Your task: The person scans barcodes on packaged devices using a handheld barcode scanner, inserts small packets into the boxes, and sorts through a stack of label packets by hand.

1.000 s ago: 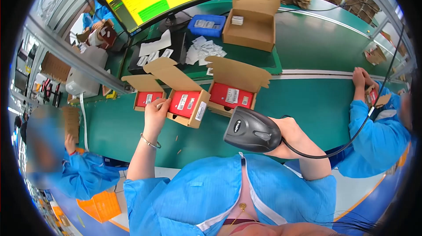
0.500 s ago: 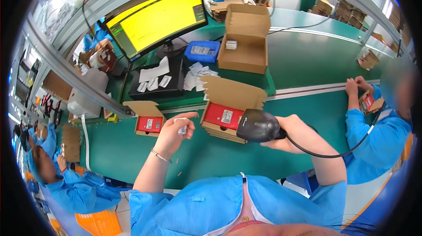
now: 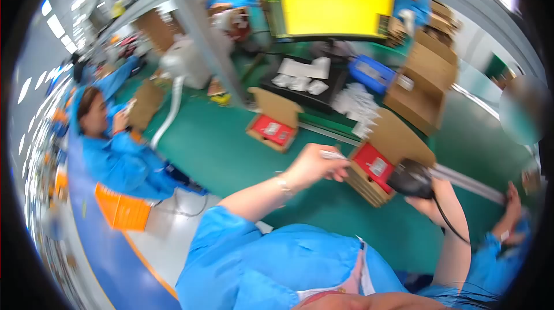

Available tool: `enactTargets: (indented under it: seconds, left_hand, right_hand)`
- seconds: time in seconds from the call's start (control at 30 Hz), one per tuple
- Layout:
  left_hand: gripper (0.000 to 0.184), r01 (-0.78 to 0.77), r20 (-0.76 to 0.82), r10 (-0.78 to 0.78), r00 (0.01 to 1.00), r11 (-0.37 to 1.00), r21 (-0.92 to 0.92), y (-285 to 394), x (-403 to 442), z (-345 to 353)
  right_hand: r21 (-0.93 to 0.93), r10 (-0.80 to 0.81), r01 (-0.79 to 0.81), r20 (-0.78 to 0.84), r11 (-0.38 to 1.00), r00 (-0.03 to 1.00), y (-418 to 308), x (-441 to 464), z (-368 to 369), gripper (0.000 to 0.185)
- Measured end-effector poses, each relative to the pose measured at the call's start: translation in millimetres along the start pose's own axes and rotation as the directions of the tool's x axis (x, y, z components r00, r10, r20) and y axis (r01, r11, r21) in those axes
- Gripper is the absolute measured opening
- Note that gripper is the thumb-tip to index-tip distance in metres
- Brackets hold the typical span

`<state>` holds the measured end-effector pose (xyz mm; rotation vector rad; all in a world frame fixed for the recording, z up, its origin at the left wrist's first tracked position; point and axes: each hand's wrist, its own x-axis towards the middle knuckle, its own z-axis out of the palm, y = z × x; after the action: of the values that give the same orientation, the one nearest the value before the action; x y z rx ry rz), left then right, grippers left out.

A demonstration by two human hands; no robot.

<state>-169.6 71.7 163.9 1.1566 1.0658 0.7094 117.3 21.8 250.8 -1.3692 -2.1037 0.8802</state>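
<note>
A small white label point(image 3: 333, 155) is pinched in the closed fingers of my left hand point(image 3: 307, 167), just left of an open cardboard box. My right hand point(image 3: 430, 201) wraps round a black barcode scanner point(image 3: 410, 178), whose head covers the right part of that box. Inside the cardboard box point(image 3: 402, 137) lies a red box point(image 3: 365, 158) bearing a white label. Flat cardboard appears stacked under it. To the left stands a second, smaller open cardboard box point(image 3: 276, 104), also with a labelled red box point(image 3: 266, 128) inside.
Behind are a yellow-screened monitor point(image 3: 334, 13), a black box point(image 3: 288, 91) with labels on top, scattered white labels point(image 3: 355, 105), a blue tray point(image 3: 371, 73) and a large open carton point(image 3: 411, 99). A metal post point(image 3: 202, 33) rises left. Co-workers sit at both sides.
The view has swung left and tilted, and now is blurred. My left hand has turned and come closer to the box with the label. The scanner stays in my right hand by the box.
</note>
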Motion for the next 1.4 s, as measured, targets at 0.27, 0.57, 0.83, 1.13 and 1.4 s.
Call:
enactTargets:
  seconds: [0.27,0.57,0.83,1.13,1.4]
  left_hand:
    - [0.032,-0.374,0.087,0.445,0.891,0.613,0.696,3.3,26.5,49.4]
    - [0.041,-0.329,0.134,0.461,0.877,0.373,0.868,1.4,50.7,66.6]
    - [0.034,-0.302,-0.21,0.466,0.859,0.794,0.528,3.2,24.4,17.8]
    - [0.022,-0.194,-0.706,0.466,0.533,0.88,0.434,-72.8,-10.2,-147.2]
    - [0.031,0.095,-0.595,0.666,0.451,0.627,0.773,-94.7,8.4,-217.9]
  right_hand:
    - [0.271,0.283,-0.258,-0.06,0.927,0.957,30.9,-58.9,26.8,0.026]
    - [0.289,0.192,-0.173,-0.037,0.942,0.981,33.3,-57.8,27.5,0.023]
    - [0.273,0.137,-0.122,-0.035,0.954,0.99,25.7,-50.6,22.6,0.024]
    - [0.05,0.075,-0.074,-0.023,0.996,0.997,13.1,-31.4,5.3,0.04]
    - [-0.023,0.067,-0.067,0.017,0.998,0.998,19.5,-17.6,7.4,0.031]
